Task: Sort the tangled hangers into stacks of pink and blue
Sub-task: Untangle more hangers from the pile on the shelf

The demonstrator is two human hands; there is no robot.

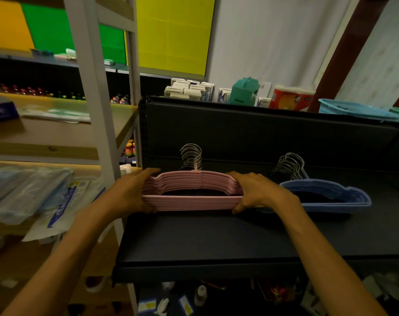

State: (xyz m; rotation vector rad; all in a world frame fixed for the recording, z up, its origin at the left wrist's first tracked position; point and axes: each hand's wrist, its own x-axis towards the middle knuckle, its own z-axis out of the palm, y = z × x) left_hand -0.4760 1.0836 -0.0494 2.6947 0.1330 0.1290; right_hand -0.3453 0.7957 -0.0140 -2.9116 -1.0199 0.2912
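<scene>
Head view: both hands clasp the pink stack on the dark shelf

Head camera looks down on a dark shelf (pixel 205 238) with a dark back panel (pixel 251 135), the largest thing in sight. To its left stands a pale wooden rack (pixel 57 131) on white uprights, carrying plastic-wrapped packets (pixel 27 190) and rows of small bottles (pixel 23 90). Along the top of the back panel sit white cartons (pixel 189 89), a teal box (pixel 244 91), a red-and-orange pack (pixel 289 98) and a light blue basket (pixel 353 109).

On the shelf the blue hangers (pixel 344 197) lie as one neat stack at the right, their metal hooks (pixel 291 166) bunched at the rear. Just beside them, to the left, the pink hangers (pixel 191 190) form a second stack with their own hooks pointing towards the panel. The two stacks lie close together; the right hand covers the place where they might meet, so I cannot tell whether they touch.

The left hand (pixel 131 192) grips the left end of the pink stack, fingers curled over the top and thumb at the near edge. The right hand (pixel 260 192) grips the right end in the same way, fingers over the top, thumb below
</scene>
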